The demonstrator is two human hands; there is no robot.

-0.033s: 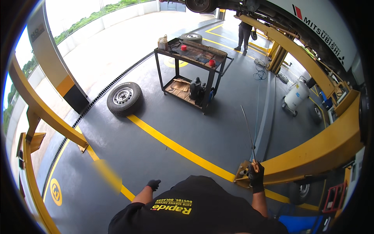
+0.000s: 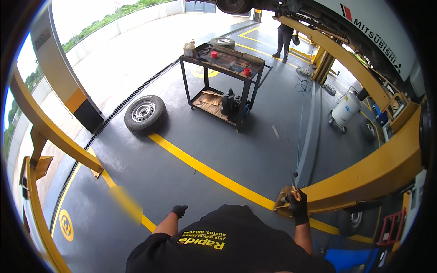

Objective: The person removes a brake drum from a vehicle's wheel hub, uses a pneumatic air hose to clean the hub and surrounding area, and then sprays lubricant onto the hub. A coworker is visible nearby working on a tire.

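Note:
My right hand (image 2: 298,205), in a black glove, is closed around the orange-brown handle (image 2: 296,194) of a long thin metal rod. The rod points up and away from me, and motion blurs its far part, so the exact kind of tool cannot be made out. This hand is beside the end of a yellow lift arm (image 2: 359,177). My left hand (image 2: 179,210), also gloved in black, hangs low over the grey floor with nothing visible in it. Its fingers look loosely extended. A thin blue hose (image 2: 301,132) runs along the floor behind the rod.
A black two-shelf cart (image 2: 223,68) carries red caps and a jug. One wheel (image 2: 144,113) lies left of it, another (image 2: 222,42) behind. A white tank (image 2: 346,108) on casters stands right. Under the raised white vehicle (image 2: 382,32) a person (image 2: 284,38) stands. Yellow lift arms (image 2: 59,120) reach in at left.
The rod has gone from sharp to blurred, its far part moving slightly. My hands stay nearly in place, and the whole view has shifted a little.

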